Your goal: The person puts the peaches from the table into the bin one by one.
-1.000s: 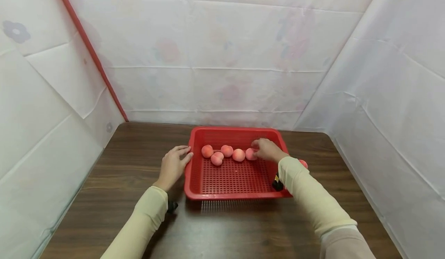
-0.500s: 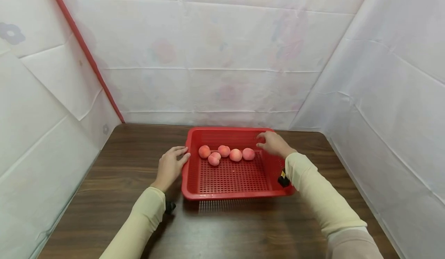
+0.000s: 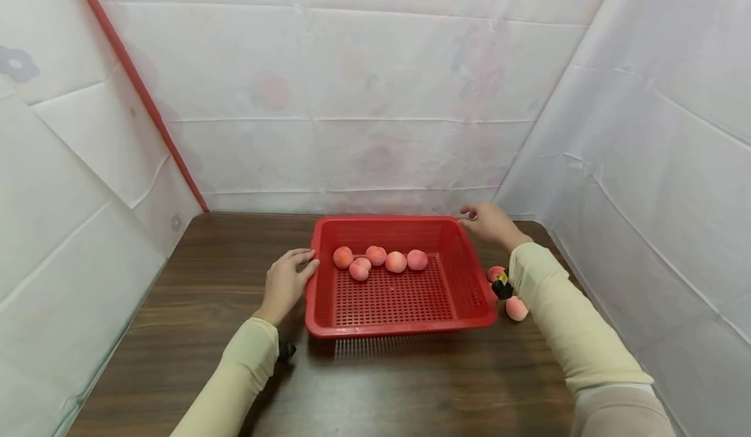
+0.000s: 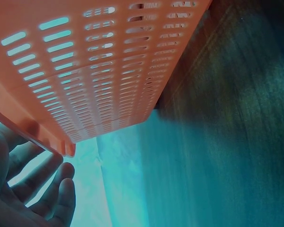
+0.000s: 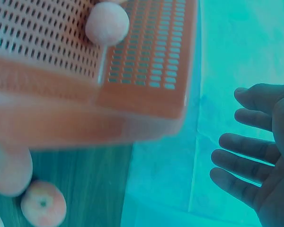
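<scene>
A red plastic basket (image 3: 405, 327) with slotted walls stands on the table, several peaches (image 3: 396, 262) lying in a loose row toward its back. My left hand (image 3: 285, 285) rests at its left rim. In the left wrist view the fingers (image 4: 42, 172) are loosely extended, their tips right at the rim. Beyond the back right corner, my right hand (image 3: 491, 224) holds nothing. The right wrist view shows its fingers (image 5: 248, 146) spread apart, away from the basket wall. Outside the basket on the right lie more peaches (image 3: 516, 308), partly hidden by the right wrist's black camera (image 3: 502, 289).
The dark wood-grain table (image 3: 375, 391) runs under everything. White flowered sheeting (image 3: 352, 98) closes off the back and both sides, with a red strip (image 3: 141, 91) along the left corner.
My right hand has left a peach in the basket and moved back and right, out over the corner. Peaches outside on the right now show. The left hand stays at the rim.
</scene>
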`<state>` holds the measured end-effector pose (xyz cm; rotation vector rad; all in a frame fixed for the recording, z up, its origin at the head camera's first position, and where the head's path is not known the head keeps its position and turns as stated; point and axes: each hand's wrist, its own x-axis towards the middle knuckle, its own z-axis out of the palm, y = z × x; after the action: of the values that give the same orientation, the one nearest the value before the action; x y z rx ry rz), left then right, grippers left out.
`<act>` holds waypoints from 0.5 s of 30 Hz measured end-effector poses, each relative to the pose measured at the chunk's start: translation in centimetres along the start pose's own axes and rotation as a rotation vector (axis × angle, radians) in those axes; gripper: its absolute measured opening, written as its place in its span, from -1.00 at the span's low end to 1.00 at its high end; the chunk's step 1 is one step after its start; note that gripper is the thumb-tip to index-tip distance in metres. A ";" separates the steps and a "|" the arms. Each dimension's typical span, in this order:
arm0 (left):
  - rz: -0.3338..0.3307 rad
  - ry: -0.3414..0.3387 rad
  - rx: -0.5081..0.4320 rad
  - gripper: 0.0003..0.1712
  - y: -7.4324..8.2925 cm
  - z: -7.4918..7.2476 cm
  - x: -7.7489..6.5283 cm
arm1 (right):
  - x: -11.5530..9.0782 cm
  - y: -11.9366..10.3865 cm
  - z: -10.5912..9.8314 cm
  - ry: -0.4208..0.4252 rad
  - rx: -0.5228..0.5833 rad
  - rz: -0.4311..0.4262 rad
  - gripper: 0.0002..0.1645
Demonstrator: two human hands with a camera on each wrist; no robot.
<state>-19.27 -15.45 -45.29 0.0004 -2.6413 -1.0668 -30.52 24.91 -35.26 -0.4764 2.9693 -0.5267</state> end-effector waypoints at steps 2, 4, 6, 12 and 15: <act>0.000 0.005 -0.001 -0.60 0.0 0.0 0.0 | -0.2 0.4 -0.6 0.016 -0.020 -0.012 -0.55; -0.004 0.009 0.000 -0.60 0.0 0.0 0.1 | -0.3 0.9 -0.9 0.024 -0.029 -0.021 -0.56; -0.004 0.011 0.001 -0.60 -0.1 0.1 0.1 | -0.4 1.5 -0.9 0.024 -0.032 -0.026 -0.56; -0.007 0.009 0.006 -0.60 -0.2 0.2 0.3 | -0.8 3.1 -0.7 0.037 -0.041 -0.013 -0.56; -0.009 0.007 0.004 -0.59 -0.2 0.3 0.3 | -1.0 3.9 -0.5 0.035 -0.058 -0.006 -0.55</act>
<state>-19.69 -15.40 -45.53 0.0166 -2.6399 -1.0620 -30.71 28.85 -36.09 -0.4868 3.0246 -0.4553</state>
